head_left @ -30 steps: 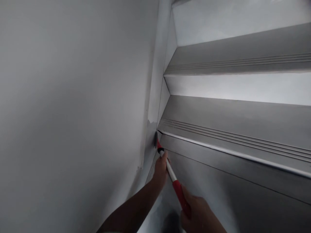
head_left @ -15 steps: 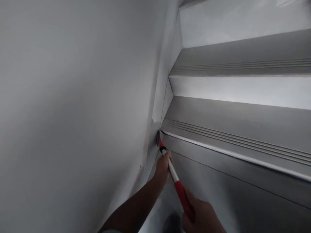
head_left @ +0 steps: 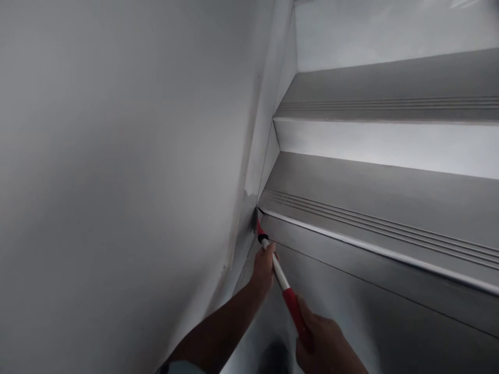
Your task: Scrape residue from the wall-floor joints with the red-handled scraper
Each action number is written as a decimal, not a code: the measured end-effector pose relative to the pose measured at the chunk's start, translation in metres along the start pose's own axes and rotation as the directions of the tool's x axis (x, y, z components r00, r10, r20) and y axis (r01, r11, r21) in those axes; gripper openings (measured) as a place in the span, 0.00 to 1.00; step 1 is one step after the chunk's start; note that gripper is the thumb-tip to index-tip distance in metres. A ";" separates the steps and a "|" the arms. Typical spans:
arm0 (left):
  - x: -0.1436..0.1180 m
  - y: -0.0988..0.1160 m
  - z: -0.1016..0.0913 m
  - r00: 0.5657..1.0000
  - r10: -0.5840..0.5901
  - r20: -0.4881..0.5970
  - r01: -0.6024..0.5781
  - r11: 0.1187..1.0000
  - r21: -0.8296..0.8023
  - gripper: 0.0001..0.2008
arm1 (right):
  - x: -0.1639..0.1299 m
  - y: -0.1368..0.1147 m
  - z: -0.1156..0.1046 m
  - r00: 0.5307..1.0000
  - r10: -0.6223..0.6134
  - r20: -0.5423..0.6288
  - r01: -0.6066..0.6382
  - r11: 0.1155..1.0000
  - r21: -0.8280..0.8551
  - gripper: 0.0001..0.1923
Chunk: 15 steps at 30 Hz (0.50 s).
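Pole (head_left: 277,267) red-white, long axis 11-to-5 o'clock, tip jammed in wall/stair-nosing (head_left: 370,244) corner; left hand (head_left: 263,267) fingers wrapped nearer tip, right hand (head_left: 325,345) gripping red section at 5 o'clock.

You face a stair corner: the plain wall (head_left: 117,156) fills everything from 7 to 11 o'clock, and the ribbed-edged stair steps (head_left: 370,218) climb from 3 toward 1 o'clock. Where wall and nearest step nosing meet, near the centre, the tip of the long pole with a sleeved grip (head_left: 278,272) touches the corner. Your left hand (head_left: 263,267) wraps the pole higher up, just beside the wall; your right hand (head_left: 325,345) closes on it lower, at 5 o'clock.
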<state>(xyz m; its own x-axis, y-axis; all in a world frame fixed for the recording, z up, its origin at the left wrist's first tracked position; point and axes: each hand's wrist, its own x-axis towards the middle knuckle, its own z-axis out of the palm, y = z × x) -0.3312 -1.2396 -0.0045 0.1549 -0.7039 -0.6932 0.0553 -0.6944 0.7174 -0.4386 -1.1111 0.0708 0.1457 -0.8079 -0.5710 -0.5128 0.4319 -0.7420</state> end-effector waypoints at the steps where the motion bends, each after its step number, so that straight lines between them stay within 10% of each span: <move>1: -0.001 -0.001 0.001 1.000 0.005 -0.001 -0.005 1.000 -0.001 0.13 | -0.001 0.002 -0.001 1.000 -0.009 -0.002 0.009 1.000 -0.006 0.32; 15: -0.004 0.007 -0.005 0.999 -0.029 0.033 0.026 0.996 0.086 0.14 | -0.005 -0.006 -0.004 0.999 0.013 -0.048 -0.010 0.998 0.057 0.29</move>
<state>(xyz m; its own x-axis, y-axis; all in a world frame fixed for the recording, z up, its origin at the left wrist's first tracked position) -0.3266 -1.2411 0.0037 0.1205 -0.6880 -0.7156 -0.0257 -0.7228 0.6906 -0.4401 -1.1113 0.0795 0.0983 -0.8204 -0.5632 -0.4650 0.4625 -0.7549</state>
